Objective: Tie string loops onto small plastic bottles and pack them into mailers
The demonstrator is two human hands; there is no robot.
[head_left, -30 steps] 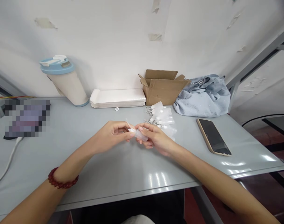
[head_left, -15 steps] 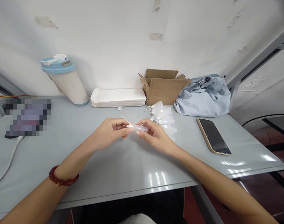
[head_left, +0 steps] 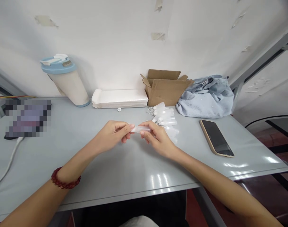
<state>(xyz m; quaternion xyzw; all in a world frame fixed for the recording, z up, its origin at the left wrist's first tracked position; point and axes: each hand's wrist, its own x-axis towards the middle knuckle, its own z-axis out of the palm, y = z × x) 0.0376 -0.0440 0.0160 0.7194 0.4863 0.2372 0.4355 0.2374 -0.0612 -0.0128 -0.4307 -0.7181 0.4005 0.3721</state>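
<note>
A small translucent plastic bottle (head_left: 142, 128) lies sideways between my hands, above the middle of the table. My left hand (head_left: 118, 134) pinches its white tip end between thumb and fingers, covering most of that end. Around the bottle's body, the fingers of my right hand (head_left: 155, 135) are closed from the right. Just beyond my right hand lies a pile of similar translucent bottles (head_left: 167, 121), with thin metal pieces at their left ends. A tiny white round piece (head_left: 119, 109) rests on the table behind my left hand.
Along the wall stand a blue-lidded tumbler (head_left: 66, 82), a stack of white envelopes (head_left: 120, 97), an open cardboard box (head_left: 167, 93) and a light blue cloth bag (head_left: 207, 97). A phone (head_left: 216, 138) lies right on the grey table (head_left: 125, 176); a blurred-out device (head_left: 28, 118) with a cable lies left.
My left fingers have closed further over the bottle's tip, and the thin white spike seen there before is now hidden. My right hand has shifted slightly right along the bottle.
</note>
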